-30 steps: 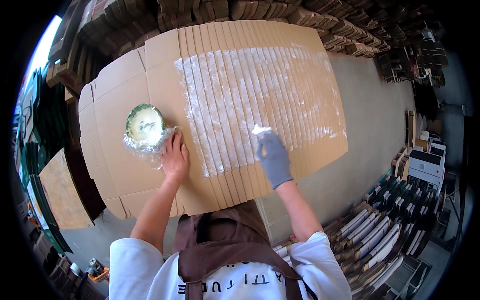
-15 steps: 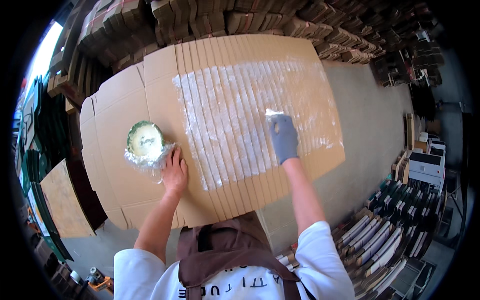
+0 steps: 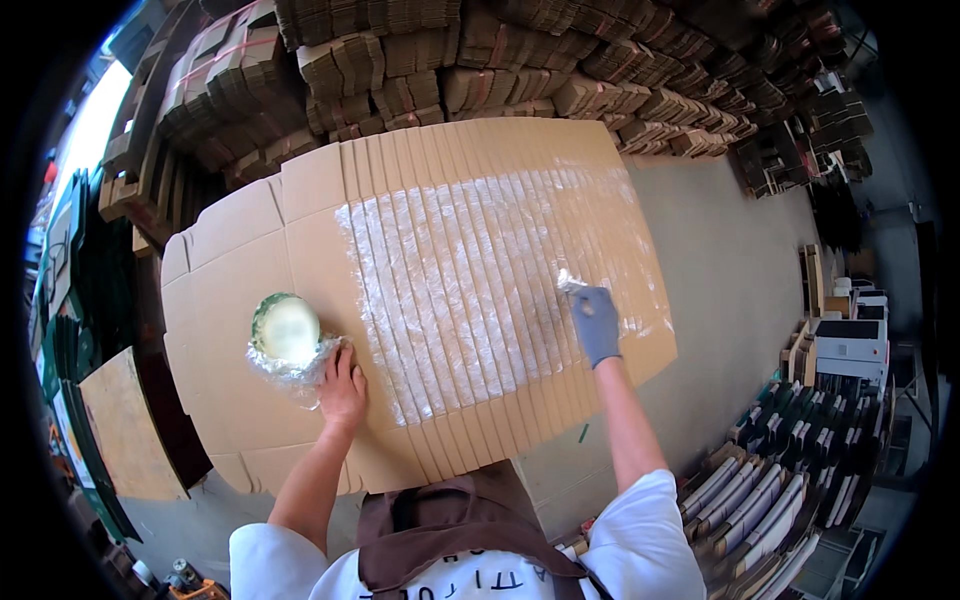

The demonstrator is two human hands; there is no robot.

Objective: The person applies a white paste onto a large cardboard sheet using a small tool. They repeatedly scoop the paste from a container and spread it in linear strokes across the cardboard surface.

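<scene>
My right hand [image 3: 598,325], in a grey glove, is closed on what looks like a brush [image 3: 570,281], its tip coated in white paste. The brush touches a row of overlapping, fanned-out cardboard sheets [image 3: 470,290]; their exposed strips carry a glossy whitish smear. On the plain cardboard to the left stands a round tub [image 3: 288,328] of white paste with a green rim, clear plastic film [image 3: 285,370] bunched around its near side. My bare left hand [image 3: 343,390] rests beside the tub, fingers stretched out and touching the film.
Bundled stacks of flat cardboard [image 3: 430,75] line the back. A wooden board [image 3: 130,425] leans at the left. Rows of upright packed sheets [image 3: 750,490] stand at the lower right, near a white machine [image 3: 850,345]. Grey floor [image 3: 720,240] borders the cardboard on the right.
My right hand has moved with the brush slightly right and nearer to me over the sheets. The left hand stays by the tub. The whole view has shifted, so the cardboard sits lower.
</scene>
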